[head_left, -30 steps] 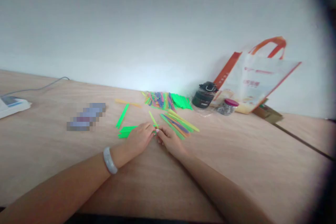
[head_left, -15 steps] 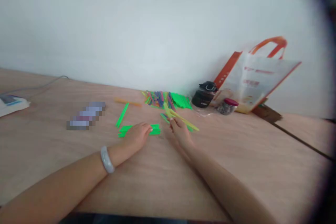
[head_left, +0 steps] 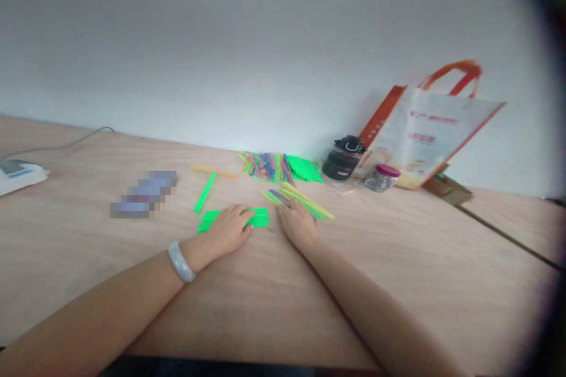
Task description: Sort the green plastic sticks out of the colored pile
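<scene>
My left hand (head_left: 230, 228) rests with its fingers apart on a group of bright green sticks (head_left: 260, 217) lying on the table. To its right, my right hand (head_left: 297, 221) is over a loose bunch of yellow, green and blue sticks (head_left: 321, 210); its fingers are bent down on them, and the fingertips are too small to make out clearly. Two green sticks (head_left: 204, 193) lie slanted behind my left hand, near an orange stick (head_left: 215, 171). Near the wall is a row of multicoloured sticks (head_left: 267, 166) beside a fan of green ones (head_left: 305, 168).
A black-lidded bottle (head_left: 342, 159), a jar with a red lid (head_left: 383, 178) and a white bag with orange handles (head_left: 427, 135) stand at the back right. A blurred-out flat object (head_left: 145, 193) lies left, with a white device (head_left: 22, 175) and cable beyond.
My right hand has come down onto the sticks, and the yellow stick that stood up from its fingers now lies flat among the others. My left hand's fingers have spread.
</scene>
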Demonstrator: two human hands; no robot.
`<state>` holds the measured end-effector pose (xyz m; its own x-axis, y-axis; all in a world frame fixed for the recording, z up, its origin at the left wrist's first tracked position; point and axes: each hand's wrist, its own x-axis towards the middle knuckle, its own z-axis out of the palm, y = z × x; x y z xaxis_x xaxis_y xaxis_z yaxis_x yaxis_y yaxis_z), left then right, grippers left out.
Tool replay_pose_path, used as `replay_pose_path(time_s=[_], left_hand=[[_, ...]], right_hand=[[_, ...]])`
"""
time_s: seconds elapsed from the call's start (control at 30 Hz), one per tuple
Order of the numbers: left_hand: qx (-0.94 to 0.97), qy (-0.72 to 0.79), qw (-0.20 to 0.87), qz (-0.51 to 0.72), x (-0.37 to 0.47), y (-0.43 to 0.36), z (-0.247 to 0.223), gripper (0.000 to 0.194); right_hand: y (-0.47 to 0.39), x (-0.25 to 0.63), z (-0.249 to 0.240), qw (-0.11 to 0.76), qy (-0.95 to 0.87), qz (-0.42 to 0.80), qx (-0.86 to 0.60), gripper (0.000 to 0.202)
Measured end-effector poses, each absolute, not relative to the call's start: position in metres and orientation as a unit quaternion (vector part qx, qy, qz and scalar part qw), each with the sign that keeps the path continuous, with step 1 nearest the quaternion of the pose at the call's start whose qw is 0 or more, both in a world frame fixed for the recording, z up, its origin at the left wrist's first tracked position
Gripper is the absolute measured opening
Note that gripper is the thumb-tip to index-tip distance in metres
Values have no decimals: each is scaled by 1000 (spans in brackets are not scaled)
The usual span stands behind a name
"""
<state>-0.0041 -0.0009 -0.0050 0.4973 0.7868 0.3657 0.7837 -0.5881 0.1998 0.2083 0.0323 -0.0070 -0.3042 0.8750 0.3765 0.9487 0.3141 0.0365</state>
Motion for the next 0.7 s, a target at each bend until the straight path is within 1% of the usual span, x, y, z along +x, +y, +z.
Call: replay_pose_path(time_s=[0.17,0.37,0.47,0.57,0.63,0.7], left_hand=[[871,445,14,207,-7,1,-5,32],[862,451,-9,232,-6,3,-3,33],[823,510,-43,246,-17,13,3,30],[747,621,-88,220,-39,28,6,25],[708,674,-93,191,-55,37,5,26],[695,694,-78,169,-68,43,3,26]], right_hand=[[35,213,-8,155,-792,-122,-577,28],[26,206,-5,159,-811,-132,-548,27],[20,203,-5,151,-819,-128,-538,28],[16,203,-6,163,-824,-108,-532,28],[15,204,-8,169,-827,-99,-527,28],[14,204,-9,173,-828,-97,-525,29]])
